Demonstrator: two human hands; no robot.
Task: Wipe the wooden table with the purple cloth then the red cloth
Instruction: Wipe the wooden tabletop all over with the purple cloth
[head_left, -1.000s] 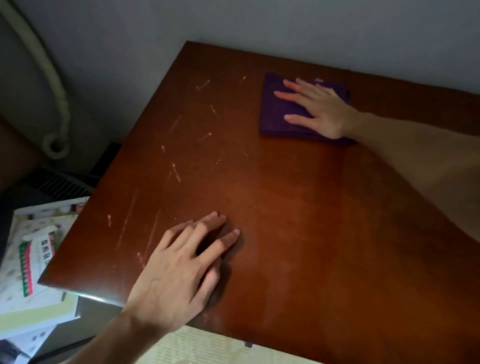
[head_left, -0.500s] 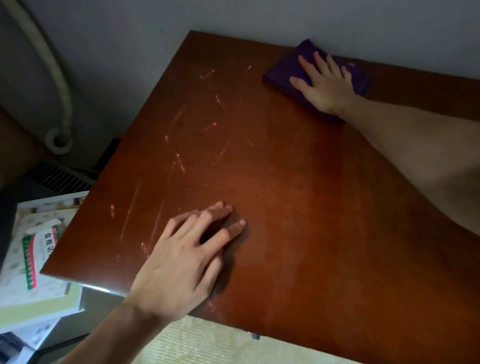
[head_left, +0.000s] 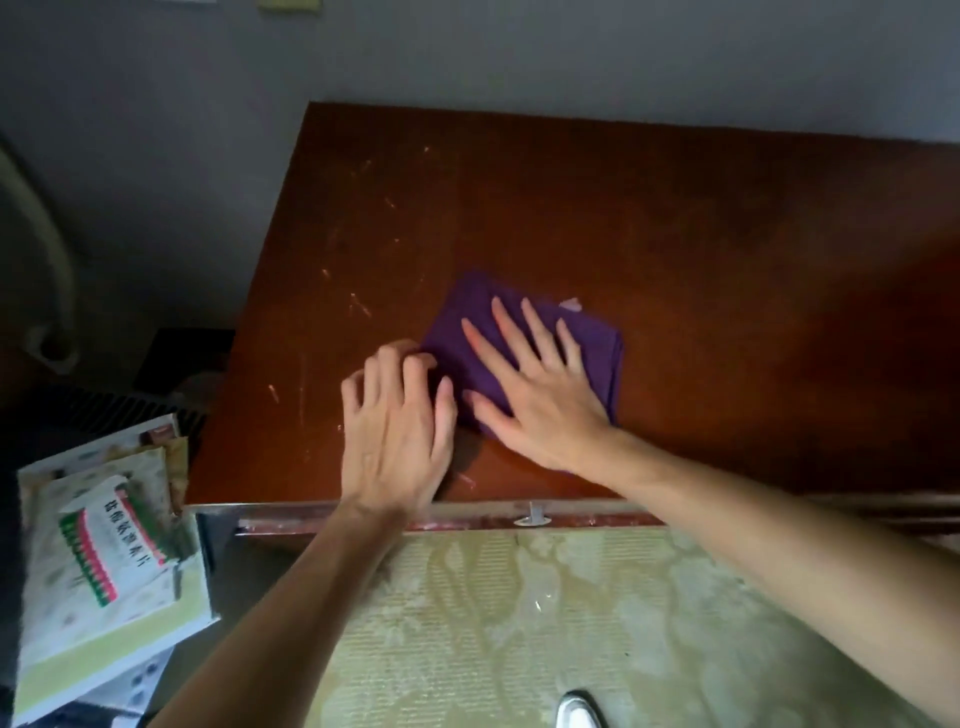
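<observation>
The folded purple cloth (head_left: 597, 353) lies near the middle of the scratched wooden table (head_left: 727, 234). My right hand (head_left: 540, 395) presses flat on top of it, fingers spread and pointing away from me. My left hand (head_left: 395, 436) rests on the table just left of the cloth. Its fingers are curled at the cloth's left corner, and a grip there cannot be made out. A small pale tag (head_left: 570, 304) pokes out at the cloth's far edge. No red cloth is in view.
The table's back edge meets a grey wall, and its left edge drops off toward a pale pipe (head_left: 47, 260). A stack of books (head_left: 104, 561) lies low at the left. A green patterned surface (head_left: 519, 623) spreads below the front edge.
My right hand has dragged the purple cloth from the far back edge toward me, to the table's middle. My left hand has curled its fingers and now meets the cloth's corner. The view has tilted downward.
</observation>
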